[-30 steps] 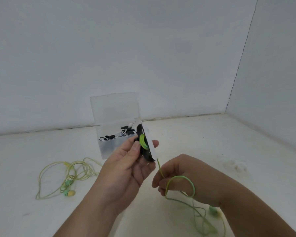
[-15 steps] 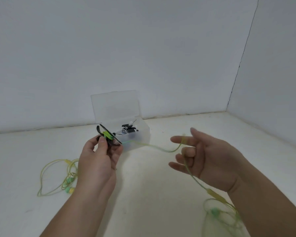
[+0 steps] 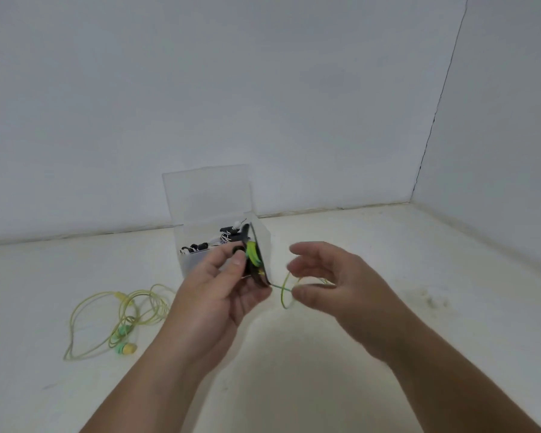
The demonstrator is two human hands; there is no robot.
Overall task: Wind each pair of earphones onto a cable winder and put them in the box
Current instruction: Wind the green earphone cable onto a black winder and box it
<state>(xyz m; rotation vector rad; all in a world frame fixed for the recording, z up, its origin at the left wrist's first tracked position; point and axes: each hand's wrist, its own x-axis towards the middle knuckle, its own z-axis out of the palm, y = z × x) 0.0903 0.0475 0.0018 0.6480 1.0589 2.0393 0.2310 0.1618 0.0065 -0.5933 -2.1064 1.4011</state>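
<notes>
Loose yellow-green earphones (image 3: 119, 320) lie on the white bench (image 3: 388, 307), well left of the left hand (image 3: 219, 295). Its fingers (image 3: 238, 260) grip a black round cable winder (image 3: 255, 260) in front of the clear plastic box (image 3: 206, 195). The right hand (image 3: 334, 282) has loosely curled fingers (image 3: 303, 295) holding the green cable (image 3: 285, 290) looped beside the winder.

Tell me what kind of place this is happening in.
Probably a bare indoor corner, perhaps a recording setup; whether this is a floor or a tabletop, I cannot tell. Two plain white walls meet at a seam, and the pale surface carries a clear plastic box and loose yellow-green earphones.
</notes>
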